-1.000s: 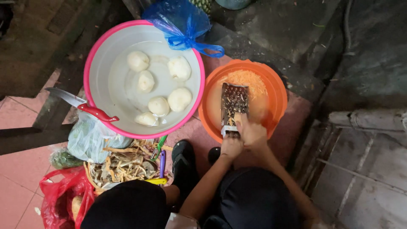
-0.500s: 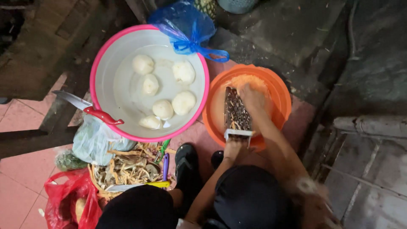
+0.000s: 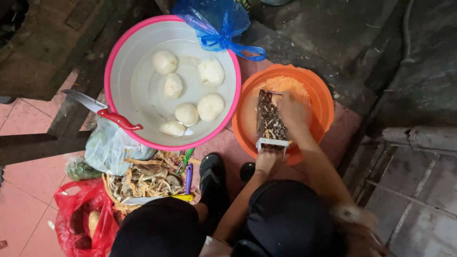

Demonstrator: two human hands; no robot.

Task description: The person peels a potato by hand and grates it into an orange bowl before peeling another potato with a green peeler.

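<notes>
A flat metal grater (image 3: 270, 119) leans inside an orange basin (image 3: 328, 102), its face clogged with pale shreds. My left hand (image 3: 268, 161) grips the grater's white lower handle at the basin's near rim. My right hand (image 3: 293, 110) is at the grater's top end, fingers curled over a small tuber piece pressed to the blade. The fingers hide most of that piece. A heap of orange-yellow gratings (image 3: 288, 85) lies in the basin's far side.
A pink-rimmed white basin (image 3: 116, 62) holds water and several peeled white tubers (image 3: 210, 105). A red-handled knife (image 3: 116, 119) rests on its rim. Nearby are a blue bag (image 3: 219, 24), peelings (image 3: 147, 178), a purple peeler (image 3: 189, 177), a bag of greens (image 3: 112, 147) and a red bag (image 3: 78, 221).
My right hand has slid from the grater's lower end up to its top. My left hand has kept its hold on the handle.
</notes>
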